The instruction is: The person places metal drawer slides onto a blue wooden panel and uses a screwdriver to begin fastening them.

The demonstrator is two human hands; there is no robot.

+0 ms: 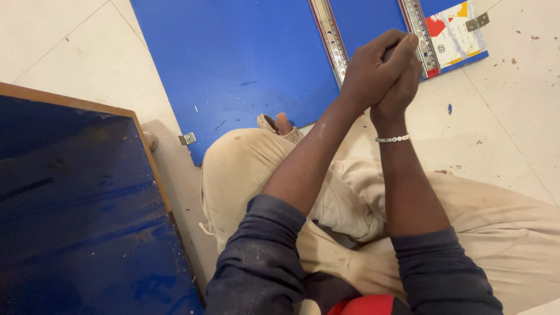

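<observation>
the person is down on the pale tiled floor (70, 52), knees drawn up in dusty beige trousers (245, 169), dark sleeves pushed back to the elbows. both arms reach forward and the two hands meet over the work. the left hand (368, 73) lies on top, its fingers (402, 44) curled tight across the right hand (399, 93), which sits underneath with a beaded bracelet (392, 139) on its wrist. both are closed into one clasp, fingers narrow and wrapped; whether anything is held inside that clasp i cannot tell, it is covered.

right under the hands runs a metal drawer slide (419, 29), screwed along a blue laminated board (245, 64) that lies flat on the floor. a second metal drawer slide (328, 35) runs parallel to it, just to the left of the hands. a printed sticker label (458, 35) covers the board's far corner, beside a small metal bracket (477, 22) at the edge. another small bracket (187, 138) sits at the board's near corner, close to the knee.

a sandalled toe (280, 123) pokes out on the board's near edge. to the left stands a dark blue panel with a wooden edge (76, 204), well apart from the hands. reddish specks dot the tiles at the right.
</observation>
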